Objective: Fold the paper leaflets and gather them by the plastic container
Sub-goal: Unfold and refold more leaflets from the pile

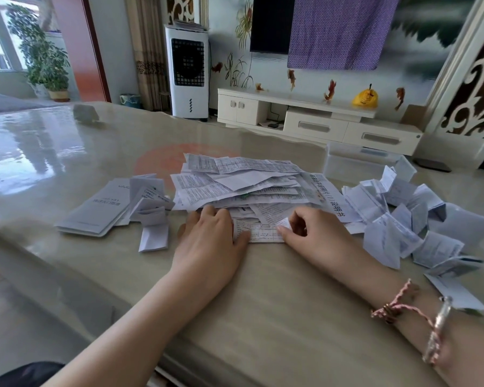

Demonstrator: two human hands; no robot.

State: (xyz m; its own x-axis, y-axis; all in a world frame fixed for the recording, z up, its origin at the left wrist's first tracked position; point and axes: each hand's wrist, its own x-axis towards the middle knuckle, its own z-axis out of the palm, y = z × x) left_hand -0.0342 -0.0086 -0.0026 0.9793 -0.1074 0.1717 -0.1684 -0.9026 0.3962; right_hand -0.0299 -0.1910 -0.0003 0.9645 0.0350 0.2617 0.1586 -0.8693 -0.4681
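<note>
Right hand: thumb and forefinger pinch the upturned right corner of a small printed leaflet, other fingers curled under. Left hand: fingers straight, pressing flat on the leaflet's left end, fingertips reaching the foot of the pile. The leaflet lies flat on the table between the two hands, just at the near edge of the unfolded leaflet pile, partly tucked under it. Pile is a loose heap of creased printed sheets, centre of table. Folded leaflets lie scattered right of the pile, near the right forearm, some standing half-open. Clear plastic container sits beyond them at the far right table edge, just behind the folded ones. Left of the pile: a grey booklet with a few more folded slips on and beside it. Right wrist carries a pink braided cord and a silver bangle.
</note>
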